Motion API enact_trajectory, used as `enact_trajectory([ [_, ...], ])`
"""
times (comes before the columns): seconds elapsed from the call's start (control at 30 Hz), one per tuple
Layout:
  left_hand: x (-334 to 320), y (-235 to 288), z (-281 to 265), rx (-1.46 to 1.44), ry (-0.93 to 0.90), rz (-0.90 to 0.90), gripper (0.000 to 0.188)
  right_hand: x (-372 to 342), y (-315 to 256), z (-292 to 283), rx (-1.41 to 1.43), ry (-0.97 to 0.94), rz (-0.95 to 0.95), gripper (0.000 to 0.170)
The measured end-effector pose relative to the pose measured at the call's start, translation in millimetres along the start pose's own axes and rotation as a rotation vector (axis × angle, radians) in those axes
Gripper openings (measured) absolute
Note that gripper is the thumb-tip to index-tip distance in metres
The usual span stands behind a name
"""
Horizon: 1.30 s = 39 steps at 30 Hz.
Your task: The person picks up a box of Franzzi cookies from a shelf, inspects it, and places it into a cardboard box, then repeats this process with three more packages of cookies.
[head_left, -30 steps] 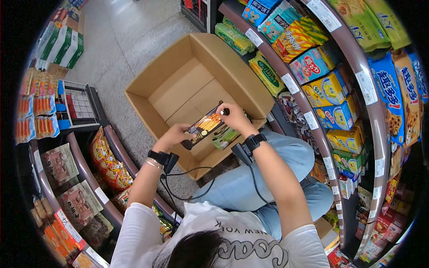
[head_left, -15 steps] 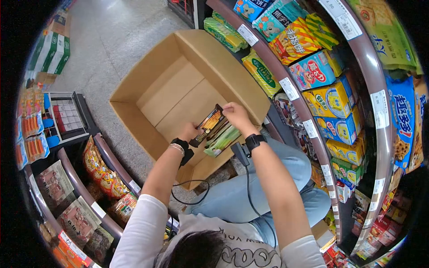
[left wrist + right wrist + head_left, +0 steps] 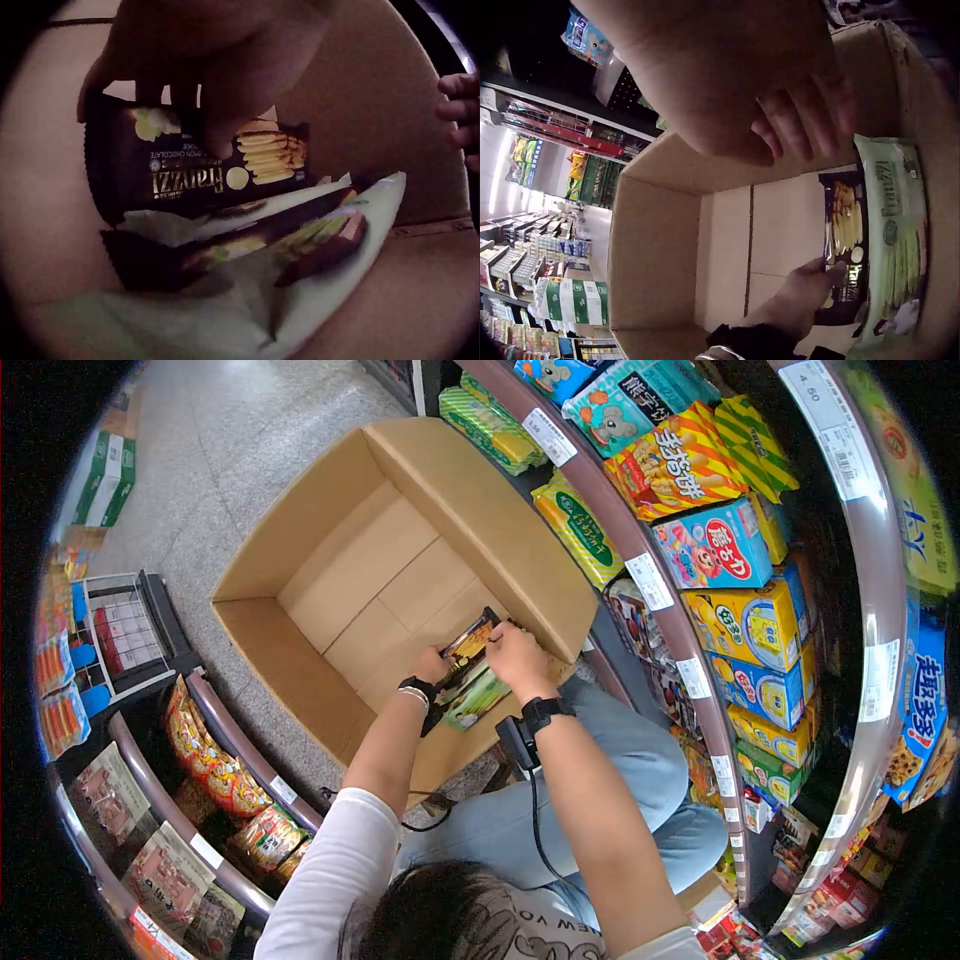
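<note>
My left hand grips a dark Franzzi biscuit packet inside the cardboard box, its thumb across the printed front. The lettering reads lemon chocolate, upside down in the left wrist view. Beside it stands a pale green Franzzi packet, and a dark end shows between the two in the left wrist view. My right hand hovers at the near side of the box, close over the packets' upper end. In the right wrist view its fingers are loosely bent with nothing between them.
Shelves of bagged and boxed snacks rise along the right, close to the box. More snack shelves stand at the left, with a wire rack behind them. Grey floor lies beyond the box. A black cable trails from my right wrist.
The dark packet has gone lower into the box, against the green one, in my left hand. My right hand, earlier at the packet's upper end, is now apart from it. The head view has shifted.
</note>
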<state>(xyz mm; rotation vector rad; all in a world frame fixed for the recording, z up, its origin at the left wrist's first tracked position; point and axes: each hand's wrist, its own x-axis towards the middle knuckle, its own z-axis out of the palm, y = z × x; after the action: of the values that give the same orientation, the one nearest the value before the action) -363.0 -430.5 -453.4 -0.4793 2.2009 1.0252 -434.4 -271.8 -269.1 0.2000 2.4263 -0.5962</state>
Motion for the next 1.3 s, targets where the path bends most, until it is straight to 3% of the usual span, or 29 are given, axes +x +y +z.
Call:
enact_trajectory([
  [0.07, 12, 0, 4, 0.009, 0.027, -0.064, 0.026, 3, -1, 3, 0.011, -0.007, 0.016, 0.02],
  [0.17, 22, -10, 10, 0.025, 0.025, 0.005, 0.023, 7, -1, 5, 0.062, -0.021, 0.024, 0.02],
  [0.27, 37, -24, 21, 0.074, -0.054, 0.046, 0.028, 1, -5, -3, 0.065, -0.009, 0.055, 0.021],
  [0.5, 20, -3, 15, 0.114, -0.012, 0.068, 0.037, -21, -12, -35, 0.084, -0.006, 0.09, 0.023],
  [0.63, 37, -44, 21, 0.062, -0.061, 0.066, 0.035, -25, -12, -29, 0.113, 0.083, 0.132, 0.022],
  [0.67, 88, -116, 61, -0.213, -0.097, 0.083, 0.031, -26, -11, -27, 0.132, 0.096, 0.12, 0.022],
  [0.77, 8, -36, -2, -0.01, 0.058, 0.216, 0.029, -39, -16, -35, 0.183, 0.138, 0.09, 0.021],
  [0.8, -5, -23, -12, -0.255, 0.018, 0.146, 0.028, -45, -17, -36, 0.197, 0.152, 0.083, 0.02],
  [0.9, -7, -11, -28, -0.364, 0.22, 0.24, 0.024, -56, -21, -44, 0.28, 0.255, -0.039, 0.019],
  [1.0, -72, 63, -81, -0.576, 0.267, 0.326, 0.019, -59, -21, -44, 0.431, 0.454, -0.198, 0.019],
  [1.1, -164, 141, -125, -0.717, 0.328, 0.43, 0.017, -94, -21, -66, 0.753, 0.447, -0.301, 0.017],
  [1.2, -228, 186, -140, -0.771, 0.198, 0.556, 0.019, -133, -1, -84, 0.832, 0.435, -0.379, 0.016],
  [1.3, -280, 229, -135, -0.732, -0.004, 0.654, 0.02, -202, 25, -123, 1.141, 0.338, -0.423, 0.015],
])
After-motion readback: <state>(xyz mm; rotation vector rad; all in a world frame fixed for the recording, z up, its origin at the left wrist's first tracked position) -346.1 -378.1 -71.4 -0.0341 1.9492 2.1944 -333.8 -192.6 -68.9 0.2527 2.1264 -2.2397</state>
